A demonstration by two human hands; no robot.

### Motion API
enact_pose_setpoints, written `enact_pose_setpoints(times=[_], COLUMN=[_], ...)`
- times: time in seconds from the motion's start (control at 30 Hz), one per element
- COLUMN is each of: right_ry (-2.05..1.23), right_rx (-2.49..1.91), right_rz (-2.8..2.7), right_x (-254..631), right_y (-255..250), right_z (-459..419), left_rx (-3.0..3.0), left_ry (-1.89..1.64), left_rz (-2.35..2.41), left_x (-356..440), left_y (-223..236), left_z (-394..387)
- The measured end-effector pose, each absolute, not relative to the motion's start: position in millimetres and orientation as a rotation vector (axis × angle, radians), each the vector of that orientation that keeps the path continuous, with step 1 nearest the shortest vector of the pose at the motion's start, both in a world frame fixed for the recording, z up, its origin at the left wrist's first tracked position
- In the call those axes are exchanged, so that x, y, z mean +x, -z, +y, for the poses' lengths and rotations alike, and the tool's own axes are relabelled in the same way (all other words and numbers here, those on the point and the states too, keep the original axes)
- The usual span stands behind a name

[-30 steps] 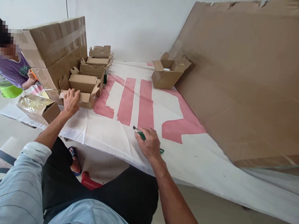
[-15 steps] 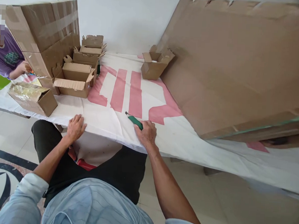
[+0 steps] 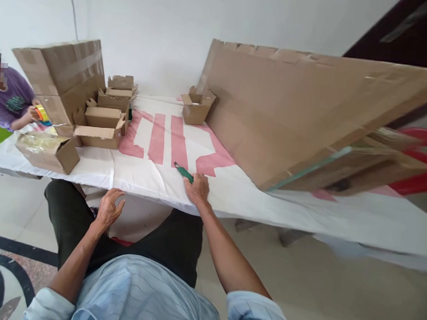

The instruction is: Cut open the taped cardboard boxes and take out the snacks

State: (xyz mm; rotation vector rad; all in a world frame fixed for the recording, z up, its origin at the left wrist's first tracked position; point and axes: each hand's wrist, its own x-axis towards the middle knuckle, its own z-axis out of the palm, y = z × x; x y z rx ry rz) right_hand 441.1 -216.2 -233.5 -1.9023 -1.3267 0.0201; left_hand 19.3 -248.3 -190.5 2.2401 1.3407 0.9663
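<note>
The right grip [image 3: 198, 190] was closed around a green cutter [image 3: 185, 173] over the white-covered counter [image 3: 243, 202], near pink shapes [image 3: 179, 141] that could not be read as writing. The left grip [image 3: 109, 209], fingers loosely parted, was at the counter's near edge.

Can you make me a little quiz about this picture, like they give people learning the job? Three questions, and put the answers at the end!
1. What does the right hand hold?
a) a spoon
b) a green cutter
c) a cup

2. True or false: the left hand is gripping an open box.

3. Fill in the blank: the stripes on the white cloth are ____.

Key:
1. b, with its tip pointing away from the person.
2. False: no box is in it; it is by the cloth's front edge.
3. Pink.
</note>
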Motion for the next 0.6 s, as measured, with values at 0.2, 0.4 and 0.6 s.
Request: enact_pose_setpoints(times=[0.2, 0.4, 0.6], right_ry=[0.081, 0.067, 0.043], right_rx=[-1.969, -1.924, -1.693], right_rz=[-1.384, -1.400, -1.525], right_x=[448, 439, 412], right_y=[258, 243, 207], right_z=[-213, -217, -224], left_rx=[2.017, 1.820, 1.767], left_ry=[-1.180, -1.298, -1.362], left_rz=[1.613, 1.659, 1.583], left_x=[-27, -55, -45], left_y=[182, 170, 176], left_z=[-258, -256, -244])
